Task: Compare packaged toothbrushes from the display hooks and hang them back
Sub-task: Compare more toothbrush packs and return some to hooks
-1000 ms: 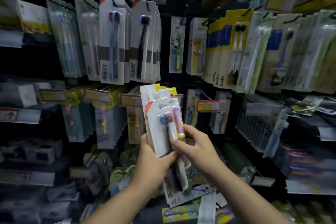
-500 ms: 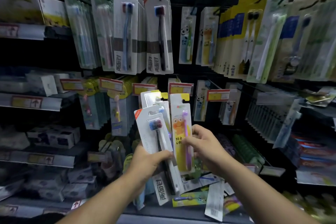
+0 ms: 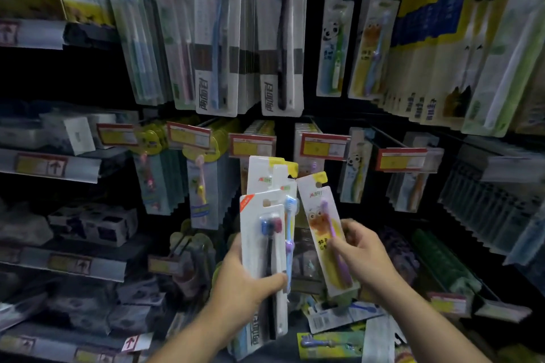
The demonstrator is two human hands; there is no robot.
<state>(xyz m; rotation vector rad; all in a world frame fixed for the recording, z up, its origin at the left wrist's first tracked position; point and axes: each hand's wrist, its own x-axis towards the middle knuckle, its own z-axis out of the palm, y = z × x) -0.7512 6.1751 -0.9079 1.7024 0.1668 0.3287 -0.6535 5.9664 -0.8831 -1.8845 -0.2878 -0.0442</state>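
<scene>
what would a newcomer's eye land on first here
Dead centre, the left hand grips a fan of white carded toothbrush packs, while the right hand pinches a yellow cartoon-printed pack with a purple brush beside them. Behind, rows of hanging blister packs and red-and-yellow price tags fill the view.

Only one camera, head-worn and wide-angle, so the edges bend. It faces the toothbrush rack (image 3: 284, 138) straight on, tilted down a bit, close enough that the left hand (image 3: 244, 289) and right hand (image 3: 364, 256) fill the bottom middle.
</scene>
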